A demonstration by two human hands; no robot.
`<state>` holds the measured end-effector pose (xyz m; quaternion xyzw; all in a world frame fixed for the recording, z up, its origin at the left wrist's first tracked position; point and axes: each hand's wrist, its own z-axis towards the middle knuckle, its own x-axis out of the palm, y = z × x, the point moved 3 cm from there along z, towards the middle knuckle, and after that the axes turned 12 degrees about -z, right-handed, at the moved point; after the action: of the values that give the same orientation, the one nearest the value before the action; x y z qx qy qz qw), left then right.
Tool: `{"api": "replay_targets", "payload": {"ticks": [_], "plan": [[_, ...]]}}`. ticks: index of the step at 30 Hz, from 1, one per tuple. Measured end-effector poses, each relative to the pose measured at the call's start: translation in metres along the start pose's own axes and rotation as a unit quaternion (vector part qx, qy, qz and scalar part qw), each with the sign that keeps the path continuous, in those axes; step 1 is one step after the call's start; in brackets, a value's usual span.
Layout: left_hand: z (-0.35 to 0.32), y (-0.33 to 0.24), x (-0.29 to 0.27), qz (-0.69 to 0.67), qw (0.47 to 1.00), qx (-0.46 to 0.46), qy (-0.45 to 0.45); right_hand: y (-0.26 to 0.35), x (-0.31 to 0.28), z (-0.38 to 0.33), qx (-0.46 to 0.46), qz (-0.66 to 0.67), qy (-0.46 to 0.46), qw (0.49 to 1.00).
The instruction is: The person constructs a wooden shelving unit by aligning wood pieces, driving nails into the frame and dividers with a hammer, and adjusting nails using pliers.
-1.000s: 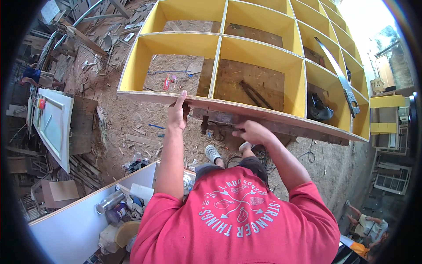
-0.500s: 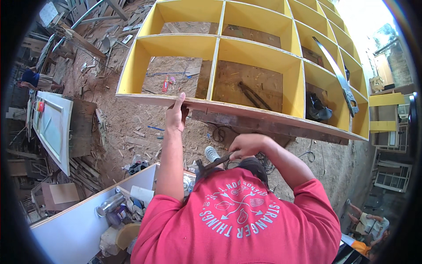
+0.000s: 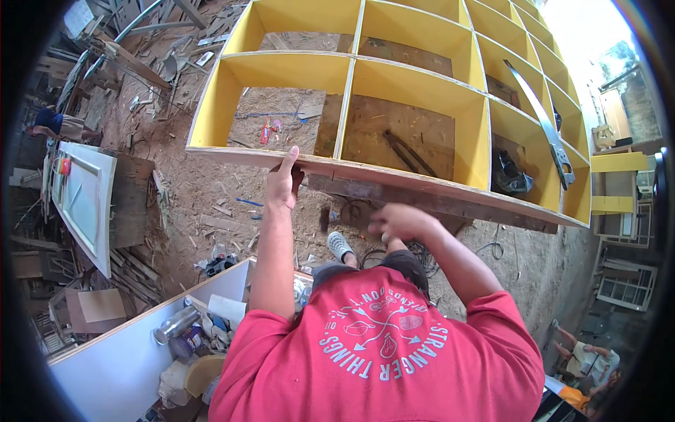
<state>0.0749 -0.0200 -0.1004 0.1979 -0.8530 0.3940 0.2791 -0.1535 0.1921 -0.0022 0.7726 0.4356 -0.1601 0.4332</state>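
A large yellow shelf unit (image 3: 416, 90), divided into open square compartments, spreads in front of me. My left hand (image 3: 283, 184) grips its near edge board at the left, thumb on top and fingers curled underneath. My right hand (image 3: 402, 222) is below that edge near the middle, smeared by motion. Out to its left shows the blurred dark head of a hammer (image 3: 325, 219), just under the board; the handle barely shows. A handsaw (image 3: 538, 119) lies across the dividers on the right. Long-handled pincers (image 3: 408, 151) rest in a near compartment.
A dark bag-like thing (image 3: 511, 173) sits in a right compartment. At lower left, a white-sided box (image 3: 105, 376) holds a metal can (image 3: 176, 324) and clutter. A white framed panel (image 3: 84, 200) leans at left. Cables (image 3: 497, 250) and wood scraps litter the dirt floor. Other people are at the far left and lower right.
My right hand has swung the hammer: its head went from near my shirt up and forward to just below the shelf edge. My left hand keeps its hold in the same place.
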Motion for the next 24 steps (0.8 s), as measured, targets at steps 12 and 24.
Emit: {"api": "replay_targets", "payload": {"ticks": [12,24], "plan": [[0.001,0.000,-0.003,0.027,1.000,-0.002,0.004,0.001,0.021,0.000,-0.153,-0.042,0.106,0.982],[-0.013,-0.003,0.017,0.003,1.000,0.016,0.000,-0.011,0.015,0.003,-0.203,-0.013,0.217,0.955]]}}
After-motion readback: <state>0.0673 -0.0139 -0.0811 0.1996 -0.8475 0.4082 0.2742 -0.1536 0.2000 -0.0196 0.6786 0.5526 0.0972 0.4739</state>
